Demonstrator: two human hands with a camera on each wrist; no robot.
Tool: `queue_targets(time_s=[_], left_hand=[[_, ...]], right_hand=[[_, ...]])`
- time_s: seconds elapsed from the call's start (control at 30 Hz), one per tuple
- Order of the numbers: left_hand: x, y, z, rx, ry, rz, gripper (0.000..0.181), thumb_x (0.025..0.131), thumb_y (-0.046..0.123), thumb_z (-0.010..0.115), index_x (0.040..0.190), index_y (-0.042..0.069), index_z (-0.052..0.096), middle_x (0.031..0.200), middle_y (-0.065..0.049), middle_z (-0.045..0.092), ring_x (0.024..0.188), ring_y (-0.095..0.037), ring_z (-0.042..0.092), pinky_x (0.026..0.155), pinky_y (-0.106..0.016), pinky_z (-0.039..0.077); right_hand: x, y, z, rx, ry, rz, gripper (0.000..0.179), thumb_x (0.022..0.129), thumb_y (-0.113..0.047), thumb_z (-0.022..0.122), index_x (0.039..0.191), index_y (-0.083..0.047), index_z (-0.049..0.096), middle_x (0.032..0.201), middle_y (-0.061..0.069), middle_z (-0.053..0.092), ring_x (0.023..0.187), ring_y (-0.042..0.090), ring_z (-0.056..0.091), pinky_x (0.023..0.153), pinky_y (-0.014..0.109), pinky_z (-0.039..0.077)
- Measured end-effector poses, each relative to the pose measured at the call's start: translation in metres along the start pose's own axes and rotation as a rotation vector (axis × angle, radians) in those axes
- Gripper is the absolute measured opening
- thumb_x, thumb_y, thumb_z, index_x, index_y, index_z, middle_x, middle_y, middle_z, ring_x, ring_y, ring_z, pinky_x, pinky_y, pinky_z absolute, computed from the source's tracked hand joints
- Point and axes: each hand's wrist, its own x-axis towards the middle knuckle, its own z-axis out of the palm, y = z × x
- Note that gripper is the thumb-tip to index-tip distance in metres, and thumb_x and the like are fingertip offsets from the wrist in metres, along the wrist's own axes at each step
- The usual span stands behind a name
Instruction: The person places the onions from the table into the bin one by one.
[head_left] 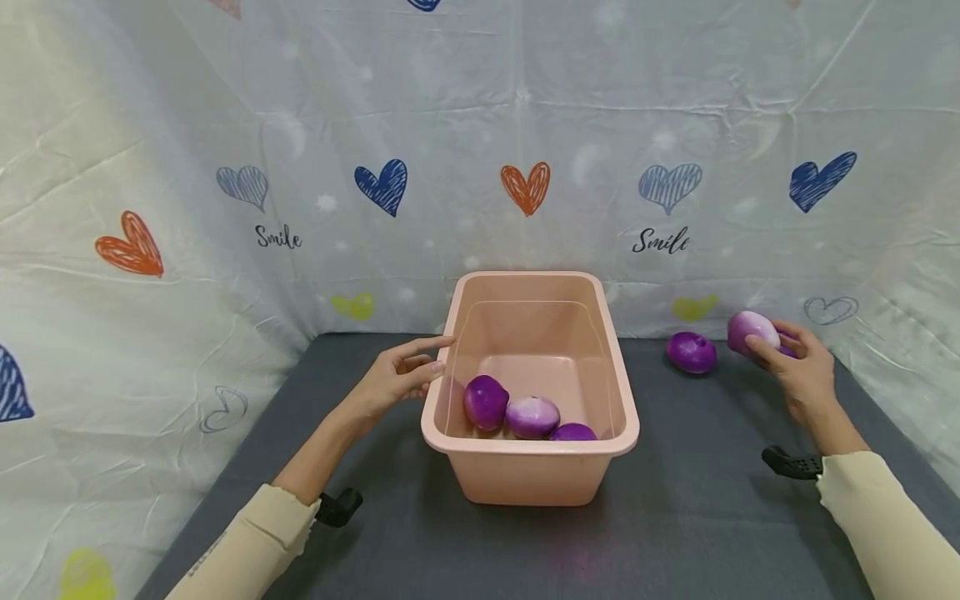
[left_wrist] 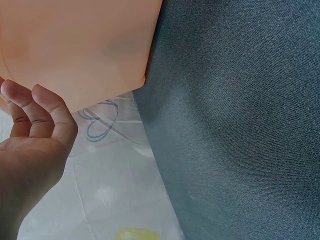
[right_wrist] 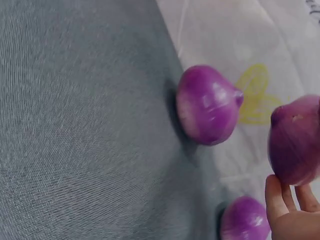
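L hand (head_left: pixel 396 379) touches L rim of bin (head_left: pixel 525 475), fingers loose. R hand (head_left: pixel 808 368) grips onion (head_left: pixel 752 330) well R of bin, nr 2 more onions (head_left: pixel 692 353) on desk (head_left: pixel 705 500); 3 others (head_left: pixel 532 417) in bin's nr end.

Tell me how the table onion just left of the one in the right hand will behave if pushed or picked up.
The onion will probably roll, given its rounded sides. It may veer, as it narrows at one end. Its shiny skin could make it somewhat slippery.
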Motion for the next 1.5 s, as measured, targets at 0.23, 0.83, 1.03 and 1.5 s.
queue_targets(time_s=[0.23,0.83,1.03,1.5], left_hand=[[0.000,0.001,0.000,0.004,-0.011,0.008,0.048,0.101,0.022,0.067,0.148,0.016,0.056,0.122,-0.020,0.066,0.089,-0.029,0.066,0.084,-0.044,0.056],[0.000,0.005,-0.001,0.011,-0.008,0.018,0.048,0.099,0.022,0.069,0.146,0.014,0.058,0.119,-0.018,0.067,0.094,-0.032,0.067,0.087,-0.048,0.055],[0.001,0.004,-0.001,0.003,-0.008,0.014,0.048,0.100,0.022,0.069,0.146,0.015,0.058,0.118,-0.018,0.067,0.093,-0.033,0.067,0.089,-0.052,0.054],[0.002,0.003,-0.001,0.007,-0.003,0.017,0.048,0.101,0.021,0.068,0.147,0.014,0.057,0.117,-0.019,0.067,0.088,-0.029,0.066,0.085,-0.048,0.056]], right_hand=[[-0.007,-0.015,-0.002,0.030,-0.271,0.026,0.035,0.097,-0.007,0.070,0.129,-0.017,0.060,0.120,0.003,0.052,0.098,0.009,0.060,0.081,0.018,0.053],[-0.006,-0.058,0.053,-0.242,-0.420,0.010,0.053,0.099,-0.023,0.070,0.146,-0.013,0.049,0.141,0.010,0.046,0.123,0.025,0.051,0.098,0.029,0.048],[-0.003,-0.067,0.079,-0.266,-0.466,-0.059,0.050,0.099,-0.023,0.070,0.146,-0.018,0.051,0.143,0.014,0.047,0.127,0.032,0.049,0.103,0.046,0.044],[0.001,-0.083,0.144,-0.164,-0.560,-0.173,0.048,0.096,-0.014,0.073,0.141,-0.012,0.056,0.131,0.013,0.059,0.118,0.029,0.058,0.095,0.031,0.051]])
